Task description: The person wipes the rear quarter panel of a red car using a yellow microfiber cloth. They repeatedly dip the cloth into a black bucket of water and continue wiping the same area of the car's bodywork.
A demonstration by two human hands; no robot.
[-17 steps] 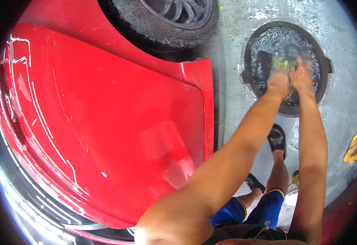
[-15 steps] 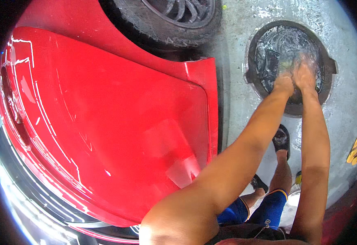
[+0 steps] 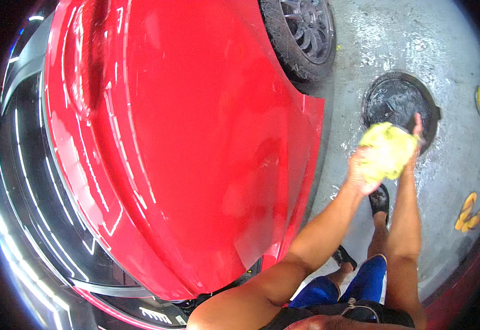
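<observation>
A cloth (image 3: 389,151) is gripped between the left hand (image 3: 362,171) and the right hand (image 3: 414,157), and the tub (image 3: 433,99) is partly hidden behind. The left side is blocked by a car (image 3: 212,126); at right, yellow sandals (image 3: 465,209) are seen.

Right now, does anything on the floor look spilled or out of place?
Yes: shiny patches beyond the bucket make the floor look wet, perhaps from splashing. Also, yellow sandals lie unworn at right.

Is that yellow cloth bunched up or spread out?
Bunched up: the yellow cloth is a crumpled wad, held between the left hand and the right hand.
</observation>
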